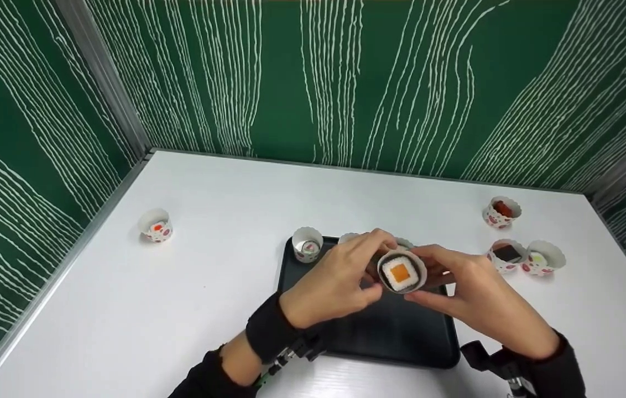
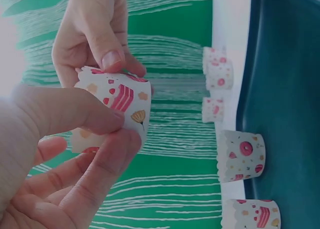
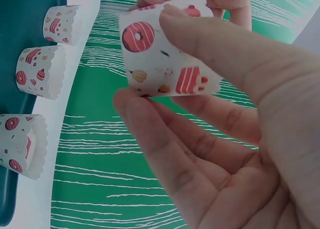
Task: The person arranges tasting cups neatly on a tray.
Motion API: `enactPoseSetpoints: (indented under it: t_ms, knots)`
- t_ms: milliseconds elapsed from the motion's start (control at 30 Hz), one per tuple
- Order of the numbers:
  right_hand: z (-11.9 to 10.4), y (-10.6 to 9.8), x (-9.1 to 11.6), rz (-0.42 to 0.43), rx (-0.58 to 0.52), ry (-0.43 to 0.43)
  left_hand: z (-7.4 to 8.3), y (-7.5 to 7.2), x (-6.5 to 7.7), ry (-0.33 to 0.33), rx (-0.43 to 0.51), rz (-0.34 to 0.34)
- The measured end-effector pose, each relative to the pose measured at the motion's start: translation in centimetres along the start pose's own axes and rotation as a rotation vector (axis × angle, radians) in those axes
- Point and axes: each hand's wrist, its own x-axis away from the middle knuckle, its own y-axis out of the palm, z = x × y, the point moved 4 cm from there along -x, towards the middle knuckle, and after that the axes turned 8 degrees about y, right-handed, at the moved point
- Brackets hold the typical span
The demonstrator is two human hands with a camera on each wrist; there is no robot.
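Note:
Both hands hold one paper cup (image 1: 401,271) above the black tray (image 1: 390,331). The cup is white with pink cake and doughnut prints (image 2: 120,101) (image 3: 165,64), and inside it sits a sushi piece (image 1: 400,272) with white rice and an orange centre. My left hand (image 1: 340,279) pinches the cup's left side with thumb and fingers. On the right side, my right hand (image 1: 457,287) grips it the same way. The cup is tipped so its opening faces the head camera.
Paper cups stand along the tray's far edge, one at its left corner (image 1: 307,243). A lone cup (image 1: 156,225) is far left on the white table (image 1: 180,309). Three more cups (image 1: 502,211) (image 1: 505,255) (image 1: 543,257) stand at the right. Green patterned walls enclose the table.

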Motion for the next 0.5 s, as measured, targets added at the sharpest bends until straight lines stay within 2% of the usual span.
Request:
enactPoseSetpoints:
  t_ms: [133,333,500]
  knots:
    - [0.03,-0.05,-0.03,0.0,0.032,0.0,-0.08,-0.02,-0.02,-0.007,0.084,0.033]
    - [0.19,0.03,-0.06,-0.009,0.059,0.001,-0.1,0.07,-0.04,-0.039,0.095,0.067]
    - [0.34,0.07,-0.09,-0.019,0.054,0.007,-0.23,0.37,-0.01,-0.076,0.105,0.07]
